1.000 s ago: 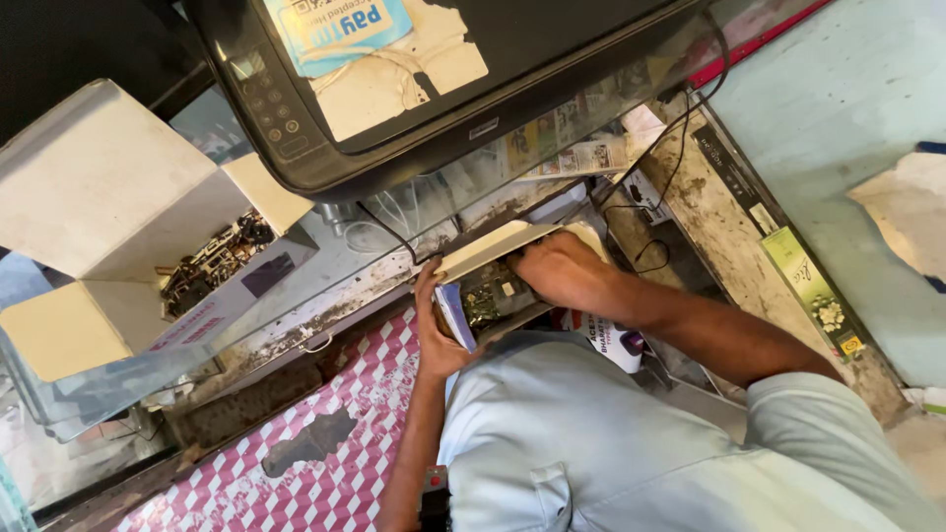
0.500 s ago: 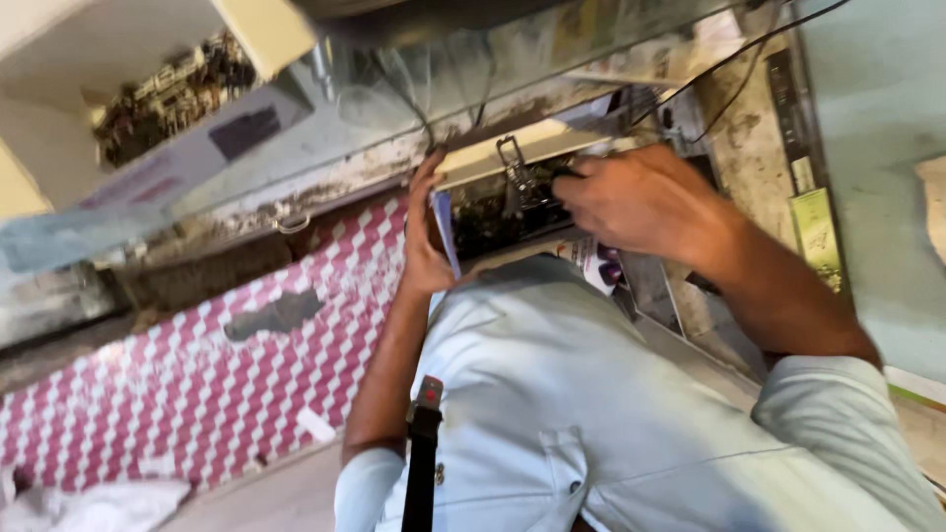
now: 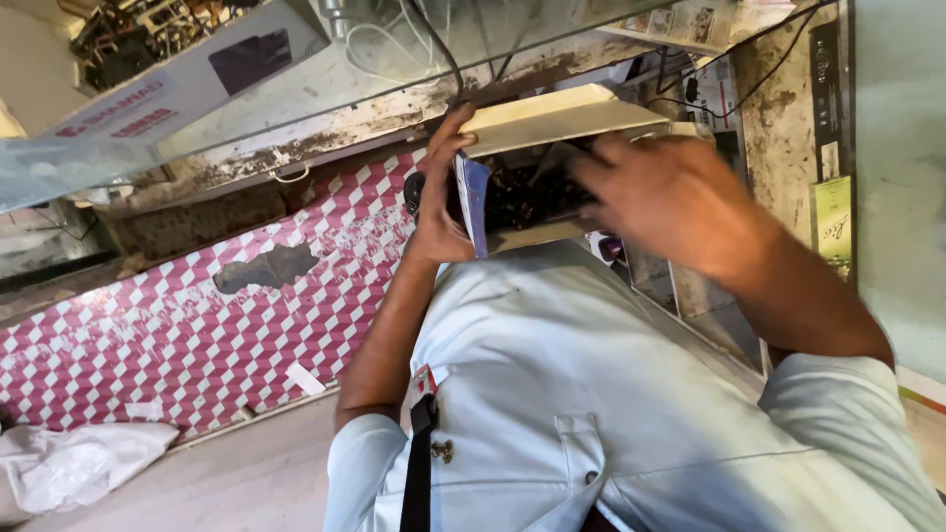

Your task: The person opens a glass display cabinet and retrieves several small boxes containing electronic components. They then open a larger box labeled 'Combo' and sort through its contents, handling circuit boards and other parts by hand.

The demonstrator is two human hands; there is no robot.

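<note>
My left hand (image 3: 439,202) grips the side of a small cardboard box (image 3: 557,116) with a cream lid flap and a blue end flap, held up in front of my chest. The box is open and holds dark small parts (image 3: 512,202). My right hand (image 3: 660,197) hovers over the open box with its fingers reaching toward the contents. That hand is blurred, so I cannot see whether anything is between its fingers. My light blue shirt (image 3: 591,394) fills the lower frame.
A pink-and-white checkered panel (image 3: 197,325) with a torn patch runs below a worn glass counter (image 3: 296,94). Cables (image 3: 434,39) hang over the counter. A white plastic bag (image 3: 79,463) lies on the floor at left. A green packet (image 3: 833,227) stands at right.
The view has tilted down and closer to the box. My right hand has shifted right over the open box, while my left hand keeps its grip on the box side.
</note>
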